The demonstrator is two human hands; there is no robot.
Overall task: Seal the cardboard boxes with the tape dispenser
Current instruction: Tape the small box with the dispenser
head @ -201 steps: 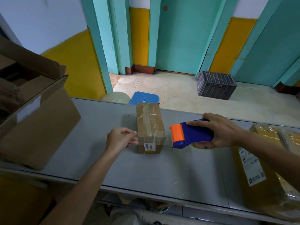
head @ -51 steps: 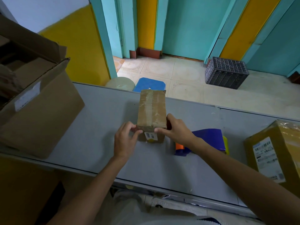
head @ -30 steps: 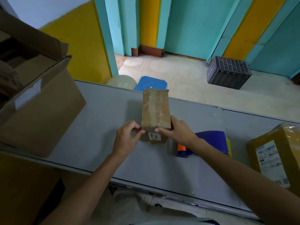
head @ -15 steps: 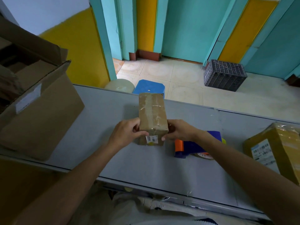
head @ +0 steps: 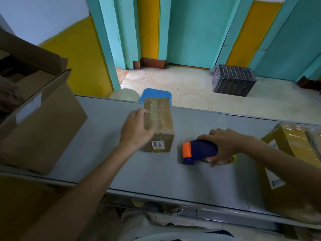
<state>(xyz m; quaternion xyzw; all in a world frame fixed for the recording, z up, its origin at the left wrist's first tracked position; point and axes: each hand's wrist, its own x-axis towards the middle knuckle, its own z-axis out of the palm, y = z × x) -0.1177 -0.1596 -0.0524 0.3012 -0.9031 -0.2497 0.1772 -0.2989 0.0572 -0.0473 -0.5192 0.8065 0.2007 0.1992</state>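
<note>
Centre right, the right hand [head: 224,143] has left the small box [head: 163,122] to grip the tape dispenser [head: 199,151]. The left hand [head: 136,130] seemingly lies flat, steadying the box for taping.

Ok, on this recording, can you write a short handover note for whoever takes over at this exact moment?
Left hand: fingers straight, resting against the left side of the small box, steadying it.
Right hand: grips the tape dispenser, which sits on the grey table right of the box.
Done: a tape strip runs lengthwise along the box top.
Left: probably lift the dispenser and tape any remaining seam. The large carton at left stands open; the yellow parcel at right looks wrapped.
</note>
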